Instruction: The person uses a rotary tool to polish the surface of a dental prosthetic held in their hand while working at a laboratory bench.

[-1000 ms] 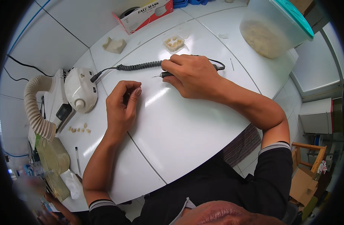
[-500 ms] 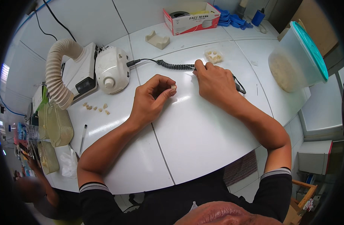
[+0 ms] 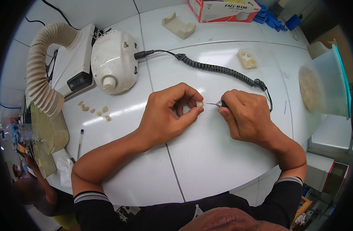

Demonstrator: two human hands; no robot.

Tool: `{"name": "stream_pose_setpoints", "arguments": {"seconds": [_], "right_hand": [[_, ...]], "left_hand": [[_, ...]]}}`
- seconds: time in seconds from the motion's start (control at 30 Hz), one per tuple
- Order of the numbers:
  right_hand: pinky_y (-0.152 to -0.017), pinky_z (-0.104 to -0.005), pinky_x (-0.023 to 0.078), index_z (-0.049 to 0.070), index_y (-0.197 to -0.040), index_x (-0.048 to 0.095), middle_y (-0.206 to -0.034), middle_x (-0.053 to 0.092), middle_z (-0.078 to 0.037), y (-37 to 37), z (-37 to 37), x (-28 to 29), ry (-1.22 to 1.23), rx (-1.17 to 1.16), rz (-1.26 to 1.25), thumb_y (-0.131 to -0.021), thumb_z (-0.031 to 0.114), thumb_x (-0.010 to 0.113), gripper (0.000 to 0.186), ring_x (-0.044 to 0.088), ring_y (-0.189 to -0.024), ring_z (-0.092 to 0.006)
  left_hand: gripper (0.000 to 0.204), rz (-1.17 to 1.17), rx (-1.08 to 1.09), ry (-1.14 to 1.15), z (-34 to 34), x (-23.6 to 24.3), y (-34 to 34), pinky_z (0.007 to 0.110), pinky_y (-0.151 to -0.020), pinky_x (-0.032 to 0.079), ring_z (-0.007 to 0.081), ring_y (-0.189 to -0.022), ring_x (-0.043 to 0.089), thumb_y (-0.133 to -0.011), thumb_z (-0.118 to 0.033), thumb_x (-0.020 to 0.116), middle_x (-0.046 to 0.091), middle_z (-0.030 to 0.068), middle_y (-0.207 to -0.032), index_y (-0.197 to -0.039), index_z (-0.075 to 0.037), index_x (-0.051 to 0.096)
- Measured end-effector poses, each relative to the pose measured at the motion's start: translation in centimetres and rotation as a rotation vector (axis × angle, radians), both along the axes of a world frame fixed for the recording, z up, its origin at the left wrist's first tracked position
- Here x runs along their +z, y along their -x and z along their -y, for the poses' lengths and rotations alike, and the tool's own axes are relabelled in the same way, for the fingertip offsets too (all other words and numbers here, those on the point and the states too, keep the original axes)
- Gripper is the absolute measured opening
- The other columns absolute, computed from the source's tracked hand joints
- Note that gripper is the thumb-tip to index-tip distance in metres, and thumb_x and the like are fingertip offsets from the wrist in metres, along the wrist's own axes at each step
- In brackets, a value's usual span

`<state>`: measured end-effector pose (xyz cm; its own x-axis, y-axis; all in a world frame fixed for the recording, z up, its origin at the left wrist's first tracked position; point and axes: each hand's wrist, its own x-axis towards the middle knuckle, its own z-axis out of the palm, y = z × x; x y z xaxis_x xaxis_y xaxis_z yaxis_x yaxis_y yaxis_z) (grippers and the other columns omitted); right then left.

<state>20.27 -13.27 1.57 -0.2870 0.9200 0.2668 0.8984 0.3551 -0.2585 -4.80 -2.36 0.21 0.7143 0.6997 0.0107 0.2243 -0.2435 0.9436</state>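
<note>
Between the thumb and forefinger of my left hand (image 3: 161,111) is a small cream tooth-shaped piece (image 3: 199,104). My right hand (image 3: 247,115) is closed round a rotary handpiece (image 3: 221,104), most of its body hidden in the palm. The thin metal bur (image 3: 212,103) points left at the tooth-shaped piece, with a small gap between them. From behind my right hand a black coiled cord (image 3: 219,69) runs to a white control unit (image 3: 117,57) with a round knob. Several similar cream pieces (image 3: 93,110) lie loose left of my left hand.
A ribbed hose (image 3: 40,61) arches from a white box at the left. Woven baskets (image 3: 51,131) and a pen (image 3: 80,143) are near it. At the back stand a mask box (image 3: 222,11) and a cream holder (image 3: 178,26); a small clear box (image 3: 247,59) and a tall tub (image 3: 326,84) are right.
My right hand has come nearer and turned, so the handpiece's bur now shows facing the tooth-shaped piece. The coiled cord is stretched longer. The whole view has shifted.
</note>
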Motion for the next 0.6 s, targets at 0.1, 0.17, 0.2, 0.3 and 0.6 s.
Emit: {"name": "stream_pose_setpoints", "arguments": {"seconds": [0.1,0.17,0.2,0.3,0.6], "right_hand": [[-0.054,-0.0412,0.047,0.008,-0.097,0.063,-0.078,0.060,-0.006,0.46,0.15,0.23,0.030,0.020,0.019,-0.102,0.024,0.081,0.025,0.063,-0.061,-0.0254],[-0.054,-0.0411,0.047,0.008,-0.097,0.063,-0.078,0.060,-0.006,0.55,-0.01,0.47,0.046,0.025,0.036,-0.102,0.025,0.082,0.025,0.063,-0.061,-0.0248],[-0.054,-0.0406,0.047,0.008,-0.097,0.063,-0.078,0.060,-0.005,0.55,-0.09,0.45,0.051,0.031,0.051,-0.102,0.025,0.082,0.026,0.063,-0.062,-0.0241],[-0.054,-0.0396,0.047,0.009,-0.097,0.063,-0.077,0.059,-0.005,0.48,-0.15,0.59,0.054,0.038,0.078,-0.101,0.026,0.083,0.026,0.063,-0.063,-0.0229],[-0.054,-0.0388,0.047,0.009,-0.096,0.063,-0.076,0.058,-0.004,0.51,-0.18,0.84,0.060,0.034,0.097,-0.102,0.026,0.082,0.027,0.063,-0.063,-0.0217]], "left_hand": [[0.017,-0.006,-0.012,-0.054,0.26,-0.28,-0.20,0.024,-0.065,0.048,0.0055,-0.075,0.064,-0.096,-0.005,0.088,0.081,0.0020,-0.098,-0.110,-0.003,0.078],[0.017,-0.067,-0.030,-0.107,0.27,0.17,-0.19,0.024,-0.062,0.048,0.0056,-0.074,0.066,-0.095,-0.005,0.089,0.081,0.0016,-0.094,-0.109,-0.004,0.079],[0.017,-0.069,-0.031,-0.097,0.30,-0.15,-0.20,0.024,-0.062,0.048,0.0056,-0.074,0.066,-0.095,-0.005,0.089,0.081,0.0016,-0.094,-0.109,-0.004,0.079],[0.017,-0.012,-0.023,-0.160,0.36,-0.60,-0.31,0.024,-0.061,0.048,0.0059,-0.072,0.065,-0.093,-0.004,0.088,0.080,0.0012,-0.093,-0.107,-0.004,0.079],[0.017,0.041,-0.019,-0.170,0.37,-0.28,-0.42,0.024,-0.059,0.045,0.0051,-0.066,0.060,-0.092,-0.003,0.087,0.077,0.0003,-0.087,-0.107,-0.004,0.080]]}}
